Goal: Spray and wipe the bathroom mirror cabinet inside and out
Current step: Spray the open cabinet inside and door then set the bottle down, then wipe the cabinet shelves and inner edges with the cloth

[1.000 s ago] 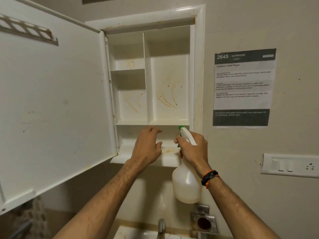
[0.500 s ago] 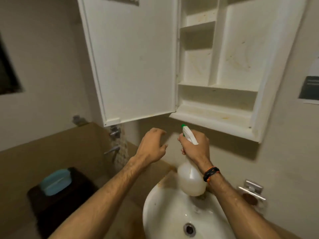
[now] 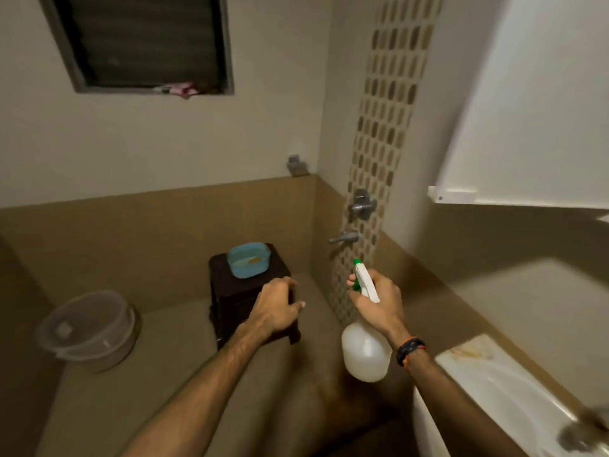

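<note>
Now I see right hand (image 3: 379, 308) clamped on sprayer (image 3: 364, 331), left hand (image 3: 276, 310) empty, fingers loosely curled. Risk, I judge: head clipping open door (image 3: 534, 120) overhead.

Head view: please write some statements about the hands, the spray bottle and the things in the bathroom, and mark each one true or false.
1. The right hand holds the spray bottle. True.
2. The left hand holds a cloth. False: it holds nothing, its fingers loosely curled.
3. The blue tub sits on the dark stool. True.
4. The bucket stands inside the sink. False: it stands on the floor at the left, far from the sink.
5. The bottle's nozzle tip is red. False: it is green.
</note>
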